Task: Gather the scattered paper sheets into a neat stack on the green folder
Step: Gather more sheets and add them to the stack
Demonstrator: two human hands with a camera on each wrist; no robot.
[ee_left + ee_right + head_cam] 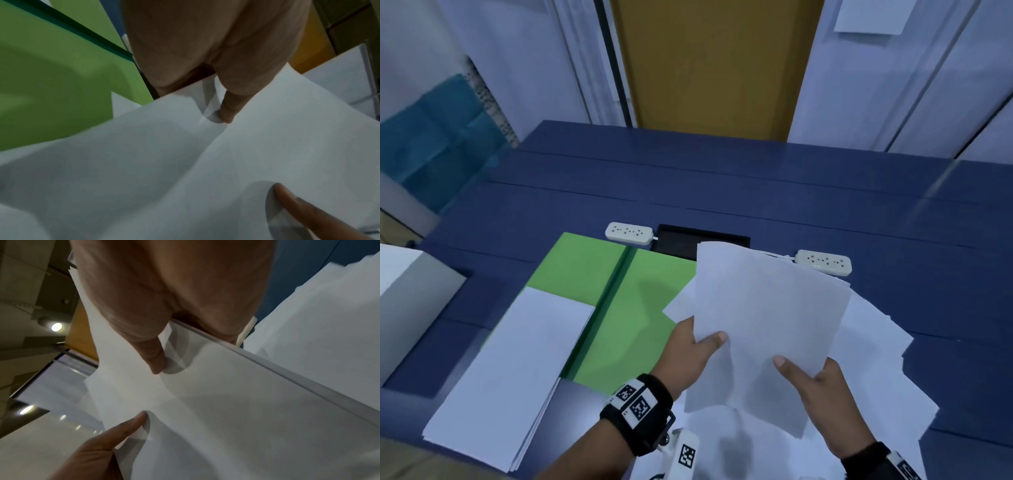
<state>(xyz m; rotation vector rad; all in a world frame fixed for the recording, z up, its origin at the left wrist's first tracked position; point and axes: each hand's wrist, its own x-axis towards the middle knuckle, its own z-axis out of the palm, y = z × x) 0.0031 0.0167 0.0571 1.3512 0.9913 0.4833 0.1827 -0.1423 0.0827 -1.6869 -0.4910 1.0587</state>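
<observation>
Both hands lifted one sheet; the stack lay to their left.
The left hand (690, 349), nearer the green folder (599, 270), and right hand (815, 380) pinched the sheet (767, 315), its long axis near-to-far.

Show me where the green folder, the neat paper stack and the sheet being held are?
green folder (643, 308): head view, bare right-hand flap beside the dark spine.
neat paper stack (517, 370): head view, middle of its top sheet, on the folder's left flap.
held sheet (767, 308): head view, centre of the raised page.
</observation>
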